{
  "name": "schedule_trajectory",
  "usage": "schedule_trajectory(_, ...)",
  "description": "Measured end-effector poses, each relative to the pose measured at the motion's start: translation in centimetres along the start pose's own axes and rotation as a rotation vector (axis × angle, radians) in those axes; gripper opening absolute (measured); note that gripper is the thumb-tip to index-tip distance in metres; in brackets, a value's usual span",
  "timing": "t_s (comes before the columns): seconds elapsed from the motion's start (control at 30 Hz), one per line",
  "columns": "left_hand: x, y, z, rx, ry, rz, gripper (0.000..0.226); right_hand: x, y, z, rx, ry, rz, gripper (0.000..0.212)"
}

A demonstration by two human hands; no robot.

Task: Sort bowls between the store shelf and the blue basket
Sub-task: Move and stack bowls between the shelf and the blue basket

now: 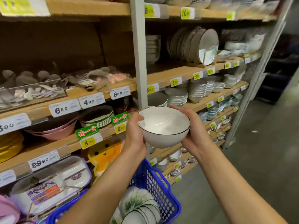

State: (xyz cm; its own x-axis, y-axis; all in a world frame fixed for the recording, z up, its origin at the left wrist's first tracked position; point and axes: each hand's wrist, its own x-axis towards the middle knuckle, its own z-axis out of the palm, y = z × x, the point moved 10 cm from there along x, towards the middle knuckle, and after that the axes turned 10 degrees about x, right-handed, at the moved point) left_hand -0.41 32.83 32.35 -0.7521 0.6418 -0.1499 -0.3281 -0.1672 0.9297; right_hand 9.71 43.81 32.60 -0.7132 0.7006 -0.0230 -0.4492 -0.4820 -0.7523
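I hold a white bowl with a thin dark rim (163, 126) in front of the store shelf (178, 73), at mid height. My left hand (135, 135) grips its left side and my right hand (192, 131) cups its right side. The bowl is tilted toward me and looks empty. Below, under my left forearm, the blue basket (161, 183) holds a row of several stacked bowls (139, 202) lying on their side, some with a green leaf pattern. More white bowls (177, 96) are stacked on the shelf just behind the held bowl.
A grey upright post (139, 54) divides the shelving. Plates stand on a rack (194, 44) above right. Left shelves carry spoons (29, 84), pink bowls (55, 131), plates and trays (53, 183). The grey aisle floor (258, 151) lies to the right.
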Motion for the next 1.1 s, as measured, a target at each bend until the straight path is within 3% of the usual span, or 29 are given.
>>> schedule_trajectory(0.23, 1.2, -4.7, 11.8, -0.001, -0.024, -0.079, 0.026, 1.8, -8.9, -9.2, -0.059, 0.098, -0.033, 0.027)
schedule_trajectory(0.33, 1.9, -5.1, 16.4, -0.019, -0.039, -0.037, 0.028, 2.8, -12.3, -11.9, -0.071, 0.098, -0.018, 0.021)
schedule_trajectory(0.53, 3.5, -4.8, 23.3, -0.019, -0.070, -0.009, 0.027, 5.1, -18.3, -15.1, -0.094, 0.090, -0.040, 0.030)
schedule_trajectory(0.97, 12.6, -1.7, 28.2, -0.001, -0.006, 0.084, 0.022, 15.8, -22.3, -15.4, -0.054, 0.046, 0.013, 0.038)
schedule_trajectory(1.1, 16.8, -0.1, 29.2, -0.023, -0.005, 0.121, 0.025, 20.6, -23.4, -14.7, -0.060, 0.035, 0.013, 0.027)
